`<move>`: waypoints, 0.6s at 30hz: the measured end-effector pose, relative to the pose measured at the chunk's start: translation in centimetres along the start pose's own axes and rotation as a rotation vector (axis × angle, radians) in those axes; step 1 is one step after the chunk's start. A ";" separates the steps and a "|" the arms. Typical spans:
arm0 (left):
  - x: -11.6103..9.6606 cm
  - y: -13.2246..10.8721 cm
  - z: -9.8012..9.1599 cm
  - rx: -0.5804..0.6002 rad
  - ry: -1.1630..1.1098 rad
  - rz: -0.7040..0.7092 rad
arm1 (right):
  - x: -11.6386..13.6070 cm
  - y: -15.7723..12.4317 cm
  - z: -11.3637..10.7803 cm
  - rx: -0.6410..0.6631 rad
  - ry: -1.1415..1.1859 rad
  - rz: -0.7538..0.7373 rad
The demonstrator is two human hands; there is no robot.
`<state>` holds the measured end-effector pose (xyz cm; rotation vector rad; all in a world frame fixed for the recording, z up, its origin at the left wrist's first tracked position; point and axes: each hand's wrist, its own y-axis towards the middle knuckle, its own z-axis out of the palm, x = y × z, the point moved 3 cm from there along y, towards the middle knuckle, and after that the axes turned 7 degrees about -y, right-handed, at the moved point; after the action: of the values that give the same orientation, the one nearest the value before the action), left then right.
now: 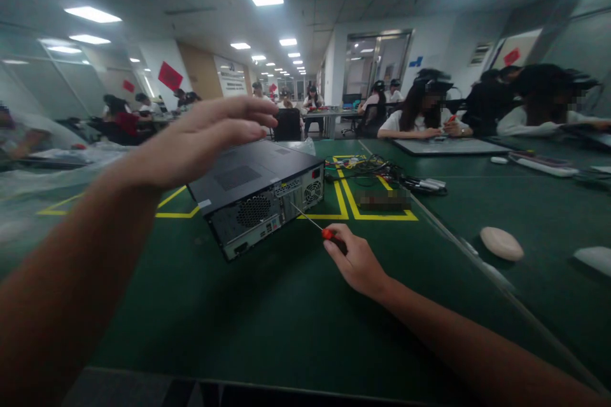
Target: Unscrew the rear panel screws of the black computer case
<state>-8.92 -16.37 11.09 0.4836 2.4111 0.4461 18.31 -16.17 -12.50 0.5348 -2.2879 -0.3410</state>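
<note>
The table [267, 305] is covered in dark green, crossed by yellow lines [356, 206]. The computer case [248, 172] is finished in black on top; its near panel is seen in grey metal, patterned with perforated vent grids. The screwdriver [328, 234] is given a red handle and a silvery shaft. To the right, an oval pad [501, 243] is coloured beige. On the far left wall, red signs [170, 75] are seen.

screwdriver handle [328, 234]: mostly inside right hand [356, 261] | table label [382, 200]: blurred | left forearm [57, 280]: cut by edge
</note>
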 end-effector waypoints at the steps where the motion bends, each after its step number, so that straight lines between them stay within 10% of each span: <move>1: 0.4 1.6 1.6 0.073 0.011 0.091 | 0.1 0.4 0.1 -0.019 -0.019 -0.010; 8: 6.9 12.3 11.5 0.371 0.369 0.232 | 1.6 3.0 0.6 -0.076 -0.111 -0.208; 18: 12.4 16.6 15.1 0.407 0.363 0.058 | 0.2 5.1 0.7 -0.175 -0.070 -0.152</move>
<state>-4.60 6.56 0.54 0.6989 2.8603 0.0619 16.29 -11.74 -10.85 0.6165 -2.2617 -0.6377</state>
